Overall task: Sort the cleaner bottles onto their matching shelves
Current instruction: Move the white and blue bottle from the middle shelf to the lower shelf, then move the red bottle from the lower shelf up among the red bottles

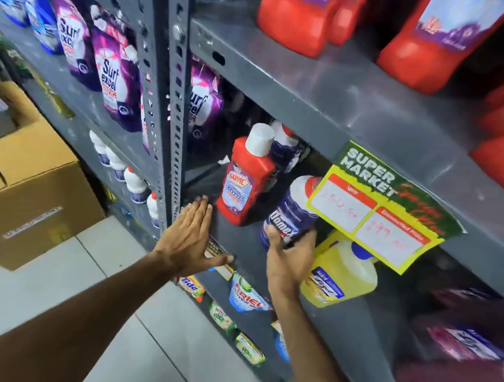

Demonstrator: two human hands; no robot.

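My right hand (288, 262) grips the base of a dark blue Domex bottle (291, 216), tilted with its white cap under the shelf's price tag. My left hand (189, 237) is flat with fingers spread, at the front edge of the middle grey shelf (240, 236), holding nothing. Just right of its fingertips a red Harpic bottle (245, 181) with a white cap stands upright on that shelf. Another dark blue bottle (285, 148) stands behind it. A yellow cleaner jug (344, 276) sits right of my right hand.
Large red bottles (295, 13) fill the shelf above. Purple Surf Excel pouches (110, 78) hang on the left bay, with white-capped bottles (131, 179) below. A yellow and green price sign (388, 204) hangs off the upper shelf edge. Cardboard boxes (29, 188) stand on the floor at left.
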